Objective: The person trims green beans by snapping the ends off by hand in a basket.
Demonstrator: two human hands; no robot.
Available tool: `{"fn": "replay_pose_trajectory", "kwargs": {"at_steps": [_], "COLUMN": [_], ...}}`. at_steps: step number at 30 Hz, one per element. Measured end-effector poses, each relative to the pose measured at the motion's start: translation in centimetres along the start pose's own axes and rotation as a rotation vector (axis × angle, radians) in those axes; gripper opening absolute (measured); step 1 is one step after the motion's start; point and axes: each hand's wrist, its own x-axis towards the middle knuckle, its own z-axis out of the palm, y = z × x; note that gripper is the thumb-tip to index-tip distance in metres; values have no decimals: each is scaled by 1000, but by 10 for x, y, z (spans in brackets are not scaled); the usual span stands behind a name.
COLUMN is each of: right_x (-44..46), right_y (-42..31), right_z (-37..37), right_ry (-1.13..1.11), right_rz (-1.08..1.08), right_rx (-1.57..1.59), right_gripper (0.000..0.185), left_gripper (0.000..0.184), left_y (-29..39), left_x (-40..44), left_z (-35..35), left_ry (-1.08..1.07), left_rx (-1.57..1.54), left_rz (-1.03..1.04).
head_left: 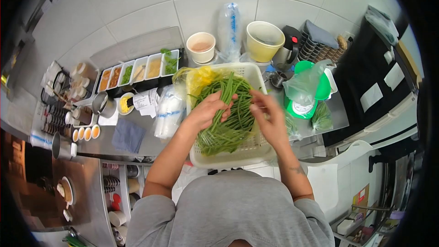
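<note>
Gripping a loose bundle of long, slim green beans (227, 88), your left hand (211, 110) has its fingers wrapped around the stalks, which fan out above and below the fist. Your right hand (269, 113) stands just beside it, loosely open with fingers curved and thumb apart; whether its fingertips touch a bean, you cannot tell. Both are over a white plastic basket (231, 161), rectangular with rounded corners and lattice walls, where a tangled pile of beans (240, 126) lies. Crinkled yellow plastic film (202, 79) bunches at the basket's far left corner. To the left, on the smooth metal worktop (106, 145), are a glossy stack of clear plastic bags (169, 113) and a folded, soft blue-grey cloth (128, 135). To the right, a bright green scale (303, 109) shows its round white dial beneath a filmy, translucent bag (303, 87).
</note>
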Motion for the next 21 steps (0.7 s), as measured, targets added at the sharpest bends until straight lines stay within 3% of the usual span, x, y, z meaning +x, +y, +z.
{"fn": "replay_pose_trajectory", "kwargs": {"at_steps": [1, 3, 6, 8, 11, 14, 16, 18, 20, 21], "right_x": [-5, -8, 7, 18, 31, 34, 35, 31, 35, 38], "right_y": [-14, -40, -25, 9, 17, 10, 4, 2, 11, 14], "right_z": [-17, -48, -81, -105, -120, -121, -123, -129, -133, -134], "right_ry": [186, 487, 539, 432, 361, 308, 275, 254, 322, 376], "right_rz": [-191, -333, -313, -253, -166, -165, -172, -154, -227, -289], "right_rx": [-250, -949, -1084, -887, -711, -632, -620, -637, -690, -708], "right_gripper": [49, 48, 39, 33, 27, 25, 25, 24, 21, 20], "left_gripper": [42, 43, 36, 30, 23, 22, 20, 21, 25, 27], "left_y": [4, 11, 6, 2, -3, -17, -30, -27, 9, 10], "left_x": [0, 1, 19, 39, 76, 116, 138, 146, 128, 131], "left_z": [6, 26, 54, 74, 105, 119, 119, 118, 140, 141], "left_ry": [-11, -122, -247, -280, -227, -161, -133, -106, -102, -159], "left_rx": [46, 246, 498, 696, 740, 991, 1234, 1162, 779, 801], "left_rz": [-27, -17, -110, -215, -272, -167, 84, 143, 8, -57]}}
